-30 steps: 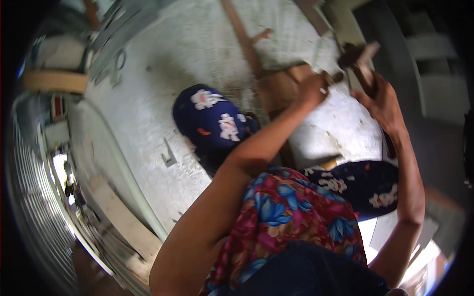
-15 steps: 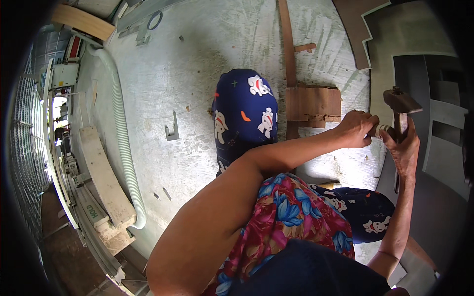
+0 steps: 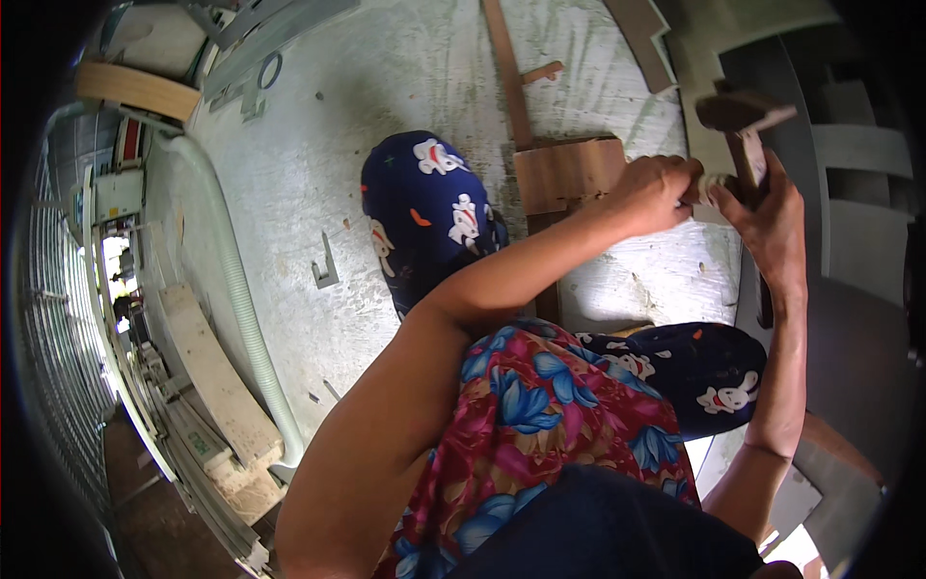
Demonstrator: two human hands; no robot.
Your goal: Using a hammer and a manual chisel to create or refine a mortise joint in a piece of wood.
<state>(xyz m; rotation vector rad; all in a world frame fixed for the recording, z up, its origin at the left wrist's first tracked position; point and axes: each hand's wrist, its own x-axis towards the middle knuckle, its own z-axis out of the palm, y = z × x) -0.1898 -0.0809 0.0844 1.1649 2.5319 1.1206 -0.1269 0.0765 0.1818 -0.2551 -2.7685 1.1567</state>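
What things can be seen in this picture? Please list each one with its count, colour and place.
Hammer: one, dark head, wooden handle, upper right, in the right hand.
Wooden board: one, brown, on the floor beside the left hand.
Wooden strip: one, brown, top centre on the floor.
Hose: one, pale grey-green, along the floor at left.
Plank: one, light wood, lower left.
Floor: pale grey, dusty.
Left hand: one, closed on something small near the hammer handle.
Right hand: one, gripping the hammer handle.
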